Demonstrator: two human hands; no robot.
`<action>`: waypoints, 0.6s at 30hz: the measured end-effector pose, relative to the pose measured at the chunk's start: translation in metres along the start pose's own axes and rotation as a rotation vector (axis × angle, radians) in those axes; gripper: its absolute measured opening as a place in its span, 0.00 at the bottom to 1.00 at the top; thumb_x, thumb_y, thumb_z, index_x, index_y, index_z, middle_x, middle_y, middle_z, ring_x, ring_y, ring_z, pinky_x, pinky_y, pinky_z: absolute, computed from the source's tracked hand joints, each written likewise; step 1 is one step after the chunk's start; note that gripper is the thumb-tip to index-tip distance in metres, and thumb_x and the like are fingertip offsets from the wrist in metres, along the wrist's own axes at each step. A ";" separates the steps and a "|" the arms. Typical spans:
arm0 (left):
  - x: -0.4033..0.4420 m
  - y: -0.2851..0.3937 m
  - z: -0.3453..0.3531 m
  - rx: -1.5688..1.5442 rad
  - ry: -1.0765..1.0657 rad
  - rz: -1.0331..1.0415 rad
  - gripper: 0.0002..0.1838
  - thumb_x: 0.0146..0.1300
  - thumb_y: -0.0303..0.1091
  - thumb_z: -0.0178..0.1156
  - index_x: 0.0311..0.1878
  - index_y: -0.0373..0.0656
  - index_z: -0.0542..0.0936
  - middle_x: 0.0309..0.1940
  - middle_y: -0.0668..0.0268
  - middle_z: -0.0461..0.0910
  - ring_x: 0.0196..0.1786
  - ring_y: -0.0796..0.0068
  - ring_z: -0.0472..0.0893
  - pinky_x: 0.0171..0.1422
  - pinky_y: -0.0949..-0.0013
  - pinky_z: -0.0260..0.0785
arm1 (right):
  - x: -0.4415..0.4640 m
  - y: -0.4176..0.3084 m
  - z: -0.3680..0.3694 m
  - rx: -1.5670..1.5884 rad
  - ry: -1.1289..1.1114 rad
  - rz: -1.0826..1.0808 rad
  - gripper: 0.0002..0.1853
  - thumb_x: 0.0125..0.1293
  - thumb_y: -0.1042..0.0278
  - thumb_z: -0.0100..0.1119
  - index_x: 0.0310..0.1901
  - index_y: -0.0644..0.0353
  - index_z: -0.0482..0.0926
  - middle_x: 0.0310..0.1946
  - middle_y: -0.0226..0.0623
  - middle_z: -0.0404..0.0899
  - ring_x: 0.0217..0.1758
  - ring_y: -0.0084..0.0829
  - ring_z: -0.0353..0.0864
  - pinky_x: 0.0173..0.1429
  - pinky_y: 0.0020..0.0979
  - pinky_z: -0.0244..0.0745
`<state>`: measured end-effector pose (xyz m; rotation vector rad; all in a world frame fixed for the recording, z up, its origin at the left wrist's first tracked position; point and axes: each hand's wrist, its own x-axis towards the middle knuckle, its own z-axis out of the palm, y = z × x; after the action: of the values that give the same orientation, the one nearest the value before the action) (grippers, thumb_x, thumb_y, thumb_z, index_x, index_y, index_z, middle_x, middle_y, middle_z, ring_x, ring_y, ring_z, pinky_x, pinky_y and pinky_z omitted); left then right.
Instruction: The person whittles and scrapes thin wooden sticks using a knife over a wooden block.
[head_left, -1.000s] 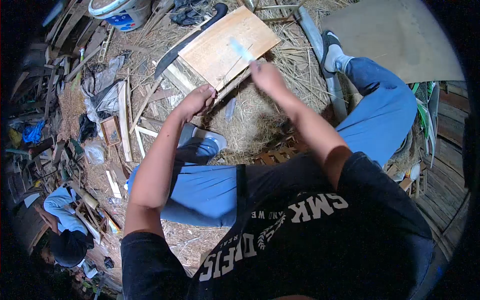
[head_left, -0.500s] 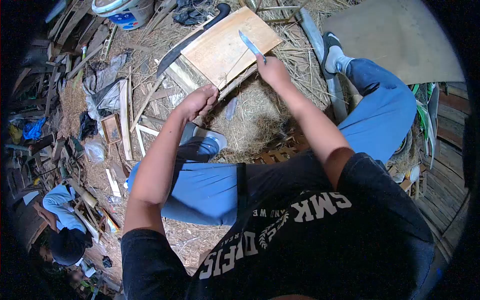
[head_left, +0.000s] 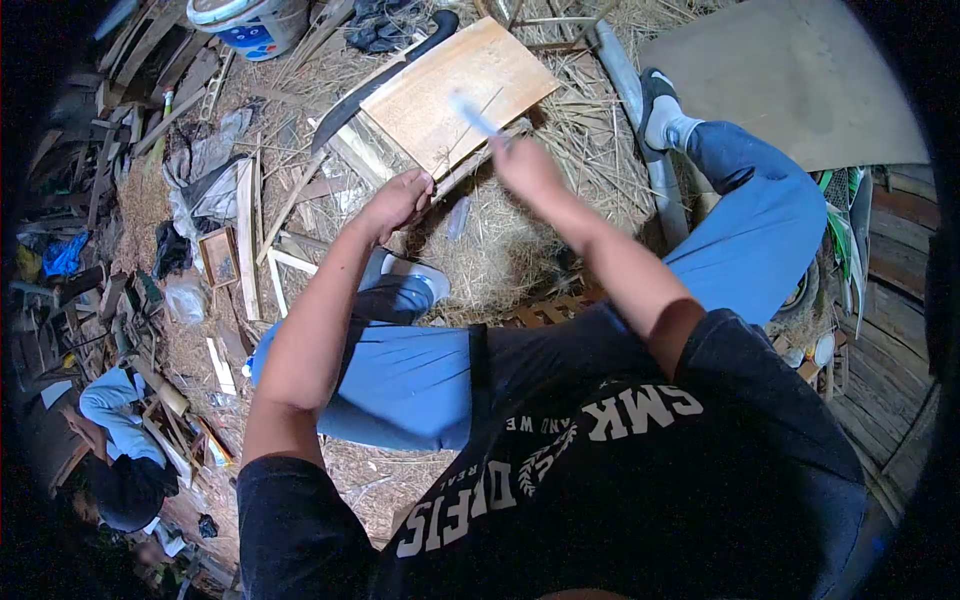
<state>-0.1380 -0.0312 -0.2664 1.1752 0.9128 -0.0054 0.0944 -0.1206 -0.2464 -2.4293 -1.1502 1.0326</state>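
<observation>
A light wooden board [head_left: 450, 85] lies tilted in front of me, with a thin strip crossing its surface. My left hand [head_left: 402, 203] is closed in a pinch on the thin strip at the board's near left corner. Over the board's near right edge, my right hand [head_left: 527, 175] grips a knife [head_left: 472, 112], whose blade is blurred by motion and points up and left. Along the board's far left side rests a large dark blade [head_left: 352, 108] with a black curved handle.
A white bucket [head_left: 250, 22] stands at the upper left. A grey pipe [head_left: 640, 115] runs beside my foot, near a flat grey sheet [head_left: 785, 85]. Straw and wood scraps cover the ground. Another person [head_left: 125, 470] sits at the lower left.
The knife rose up and right half a second ago, and is now lower and further left over the board with my right hand. My left hand has stayed nearly in place.
</observation>
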 end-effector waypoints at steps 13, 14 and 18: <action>0.005 -0.007 -0.007 0.091 -0.034 -0.005 0.15 0.82 0.46 0.44 0.42 0.48 0.73 0.20 0.75 0.65 0.15 0.82 0.59 0.16 0.72 0.50 | 0.003 -0.003 0.022 0.045 0.100 -0.052 0.30 0.74 0.43 0.46 0.37 0.66 0.87 0.35 0.57 0.85 0.42 0.59 0.86 0.51 0.55 0.79; 0.004 -0.006 -0.008 0.070 -0.048 -0.028 0.15 0.82 0.46 0.44 0.42 0.48 0.73 0.19 0.75 0.65 0.16 0.83 0.60 0.17 0.73 0.51 | -0.019 -0.012 0.028 0.034 -0.042 -0.062 0.30 0.74 0.42 0.47 0.37 0.65 0.87 0.35 0.57 0.85 0.41 0.59 0.86 0.51 0.55 0.79; 0.009 -0.009 -0.009 0.053 -0.055 -0.038 0.16 0.81 0.45 0.45 0.39 0.49 0.74 0.19 0.77 0.65 0.19 0.84 0.60 0.21 0.74 0.52 | -0.029 -0.020 0.025 -0.096 -0.063 -0.096 0.30 0.73 0.41 0.47 0.37 0.63 0.88 0.35 0.56 0.86 0.42 0.58 0.86 0.51 0.54 0.80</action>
<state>-0.1418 -0.0236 -0.2795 1.2017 0.8908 -0.0924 0.0527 -0.1306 -0.2401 -2.4019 -1.3535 1.0548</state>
